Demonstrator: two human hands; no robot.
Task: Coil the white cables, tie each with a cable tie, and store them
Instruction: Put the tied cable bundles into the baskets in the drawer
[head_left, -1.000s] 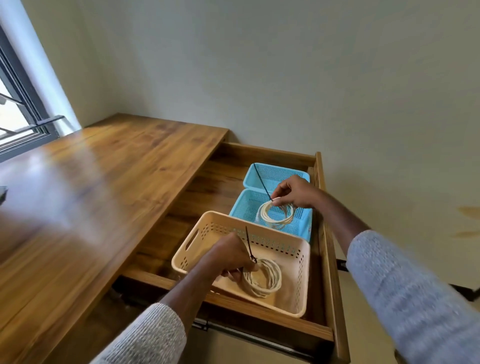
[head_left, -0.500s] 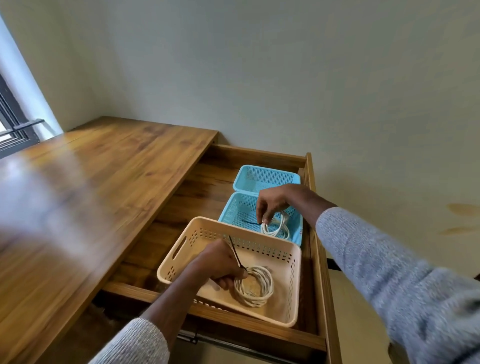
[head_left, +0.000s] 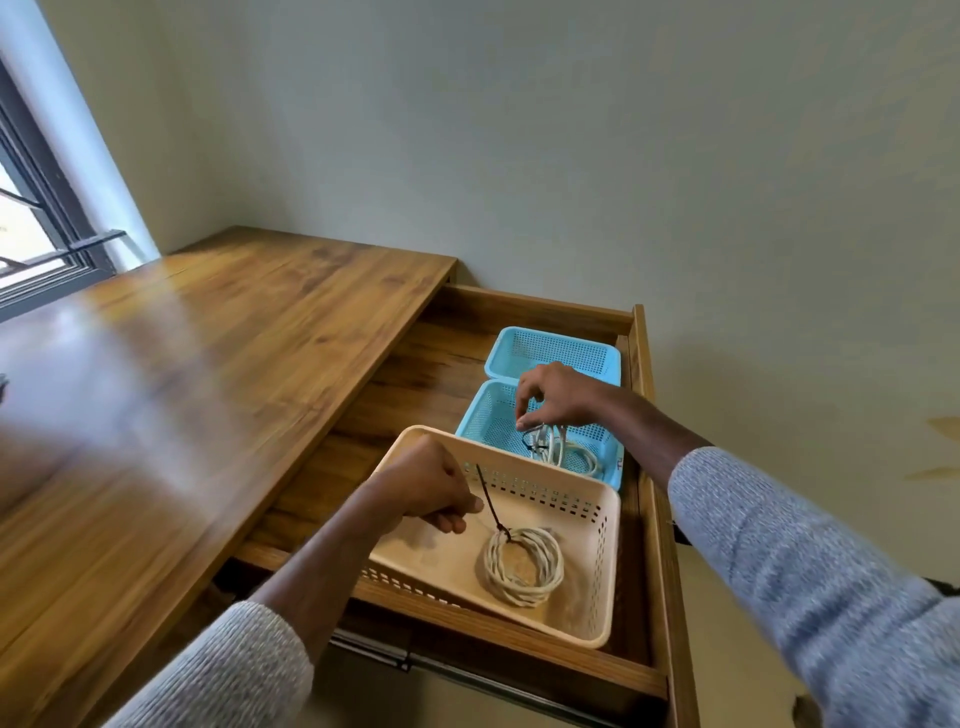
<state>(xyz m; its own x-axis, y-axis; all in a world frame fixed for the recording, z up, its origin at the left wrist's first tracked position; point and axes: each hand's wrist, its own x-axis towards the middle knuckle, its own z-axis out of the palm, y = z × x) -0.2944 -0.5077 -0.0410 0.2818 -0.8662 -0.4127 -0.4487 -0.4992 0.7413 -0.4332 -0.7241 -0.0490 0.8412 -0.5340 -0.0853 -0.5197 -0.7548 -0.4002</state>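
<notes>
Setting: open wooden drawer (head_left: 644, 415) pulled out at the right end of a brown wooden desk top (head_left: 218, 374), pale wall behind.
Left hand (head_left: 426, 491): over the left wall of the beige perforated plastic basket (head_left: 605, 561), fingers curled into a loose fist, holding nothing that can be made out; black cable tie (head_left: 489, 501) standing just beside its knuckles at 3 o'clock, contact unclear.
Near coil: coiled white cable (head_left: 524, 566) lying flat on the beige basket's floor toward 5 o'clock, apart from the fist, bound at its top by that black tie, tail slanting up toward 11 o'clock.
Right hand (head_left: 558, 397): above the nearer light-blue perforated plastic basket (head_left: 488, 421), fingertips (head_left: 527, 422) drawn together and pointing down, touching or pinching the top of the second coiled white cable (head_left: 563, 452); true grip cannot be told.
Far coil: resting inside the nearer blue basket, dark tie at its 9 o'clock side.
Behind: second light-blue perforated basket (head_left: 556, 351) at 12 o'clock, touching the first.
Far left: dark-framed window (head_left: 47, 228) at 10 o'clock.
</notes>
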